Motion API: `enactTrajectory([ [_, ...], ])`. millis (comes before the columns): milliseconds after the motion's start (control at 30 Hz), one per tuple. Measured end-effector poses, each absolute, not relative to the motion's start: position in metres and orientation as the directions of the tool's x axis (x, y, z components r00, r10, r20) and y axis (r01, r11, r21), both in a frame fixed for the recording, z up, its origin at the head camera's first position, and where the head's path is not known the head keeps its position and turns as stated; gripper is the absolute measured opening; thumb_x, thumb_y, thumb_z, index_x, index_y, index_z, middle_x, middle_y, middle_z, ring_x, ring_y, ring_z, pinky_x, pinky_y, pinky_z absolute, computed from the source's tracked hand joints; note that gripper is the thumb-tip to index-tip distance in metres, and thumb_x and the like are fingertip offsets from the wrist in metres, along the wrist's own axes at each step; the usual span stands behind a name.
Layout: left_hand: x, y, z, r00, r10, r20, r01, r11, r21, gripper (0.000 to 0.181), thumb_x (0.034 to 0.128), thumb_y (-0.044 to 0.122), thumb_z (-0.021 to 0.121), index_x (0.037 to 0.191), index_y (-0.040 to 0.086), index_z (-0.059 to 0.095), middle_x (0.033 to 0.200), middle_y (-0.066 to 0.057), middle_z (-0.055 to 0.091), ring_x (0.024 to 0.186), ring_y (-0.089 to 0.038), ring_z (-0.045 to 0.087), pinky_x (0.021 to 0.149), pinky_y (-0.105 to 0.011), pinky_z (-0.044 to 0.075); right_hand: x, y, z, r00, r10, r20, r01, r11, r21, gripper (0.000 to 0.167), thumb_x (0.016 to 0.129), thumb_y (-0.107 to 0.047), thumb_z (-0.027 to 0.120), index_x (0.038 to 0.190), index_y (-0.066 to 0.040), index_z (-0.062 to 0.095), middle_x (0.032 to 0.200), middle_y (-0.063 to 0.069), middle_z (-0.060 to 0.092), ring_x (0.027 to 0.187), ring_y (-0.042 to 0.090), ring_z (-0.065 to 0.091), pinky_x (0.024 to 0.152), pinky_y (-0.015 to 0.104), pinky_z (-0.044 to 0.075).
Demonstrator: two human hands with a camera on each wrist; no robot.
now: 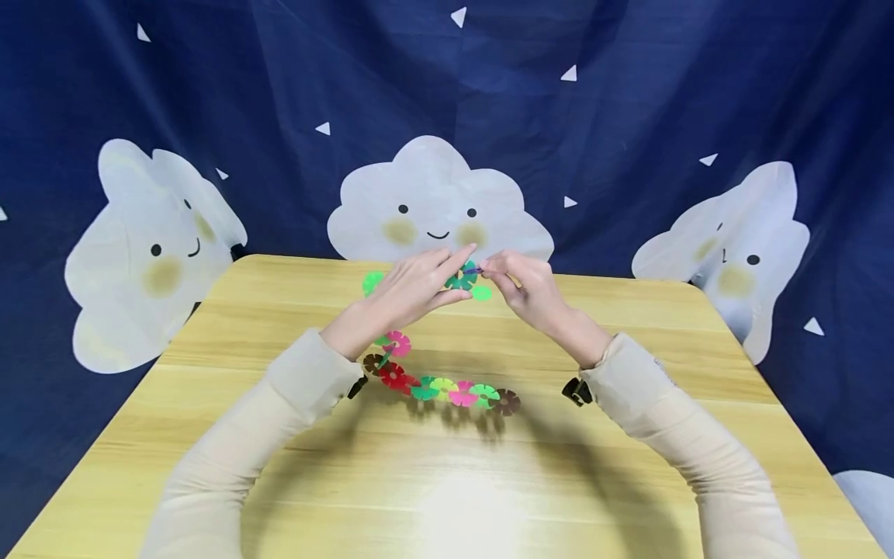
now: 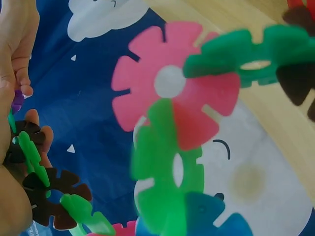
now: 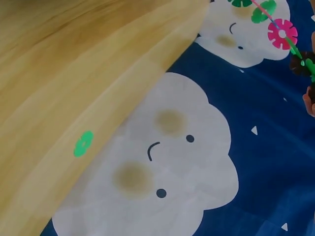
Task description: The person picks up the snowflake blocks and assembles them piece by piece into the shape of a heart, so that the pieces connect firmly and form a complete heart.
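My left hand point(image 1: 415, 283) holds one end of a chain of notched plastic snowflake discs, with a teal disc point(image 1: 461, 281) between thumb and fingers. The linked chain hangs below, through a pink disc point(image 1: 400, 341) and a red disc point(image 1: 391, 376) to a brown disc point(image 1: 508, 401) at its free end. My right hand point(image 1: 527, 287) pinches a purple disc point(image 1: 473, 271) edge-on against the teal one; whether their slots interlock cannot be told. In the left wrist view, a pink disc point(image 2: 135, 73), a green disc point(image 2: 152, 196) and a blue disc point(image 2: 206, 211) loom close.
A loose green disc point(image 3: 83, 143) lies near the far edge of the wooden table point(image 1: 279, 481). Behind the table hangs a dark blue curtain point(image 1: 391, 70) printed with white clouds. A bright glare covers the table's near middle.
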State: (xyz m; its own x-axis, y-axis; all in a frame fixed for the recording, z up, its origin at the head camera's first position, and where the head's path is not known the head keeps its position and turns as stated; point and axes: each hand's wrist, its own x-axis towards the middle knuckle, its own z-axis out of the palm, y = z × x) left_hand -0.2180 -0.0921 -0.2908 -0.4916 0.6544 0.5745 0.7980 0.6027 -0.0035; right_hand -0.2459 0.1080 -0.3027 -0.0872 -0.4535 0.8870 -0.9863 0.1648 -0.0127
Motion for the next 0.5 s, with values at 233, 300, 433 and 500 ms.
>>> enactTrajectory([
  [233,-0.218,-0.093,-0.294,-0.562,0.625,0.542,0.782,0.614,0.103,0.058,0.0849,0.028,0.064,0.132,-0.002,0.045,0.087,-0.009,0.058,0.064,-0.018,0.049,0.052,-0.026,0.038,-0.247,0.107,-0.304,-0.095,-0.468,0.879,-0.989,0.144,-0.03,0.025,0.093,-0.015,0.047,0.086,0.006,0.059,0.077,0.018,0.065,0.067,0.026,0.064,0.062,0.03,0.052],
  [300,-0.218,-0.093,-0.294,-0.606,0.599,0.524,0.767,0.615,0.184,0.059,0.0856,0.027,0.063,0.133,-0.001,0.043,0.096,-0.01,0.06,0.068,-0.017,0.054,0.055,-0.026,0.042,-0.247,0.105,-0.302,-0.112,-0.463,0.879,-0.989,0.136,-0.055,0.026,0.093,-0.015,0.048,0.088,0.007,0.06,0.077,0.017,0.065,0.067,0.025,0.064,0.062,0.028,0.052],
  [433,-0.218,-0.091,-0.292,-0.671,0.542,0.506,0.734,0.586,0.345,0.059,0.0868,0.025,0.062,0.135,0.0,0.041,0.112,-0.013,0.06,0.073,-0.018,0.057,0.06,-0.028,0.046,-0.245,0.104,-0.296,-0.154,-0.432,0.889,-0.986,0.131,-0.107,0.031,0.093,-0.018,0.047,0.092,0.01,0.062,0.077,0.017,0.064,0.066,0.024,0.062,0.066,0.022,0.049],
  [500,-0.217,-0.09,-0.29,-0.689,0.519,0.506,0.72,0.57,0.396,0.059,0.0871,0.026,0.062,0.136,0.0,0.04,0.117,-0.014,0.058,0.076,-0.019,0.054,0.064,-0.029,0.045,-0.245,0.105,-0.293,-0.197,-0.41,0.89,-0.978,0.144,-0.15,0.033,0.093,-0.019,0.048,0.096,0.011,0.062,0.08,0.018,0.065,0.064,0.022,0.061,0.066,0.018,0.048],
])
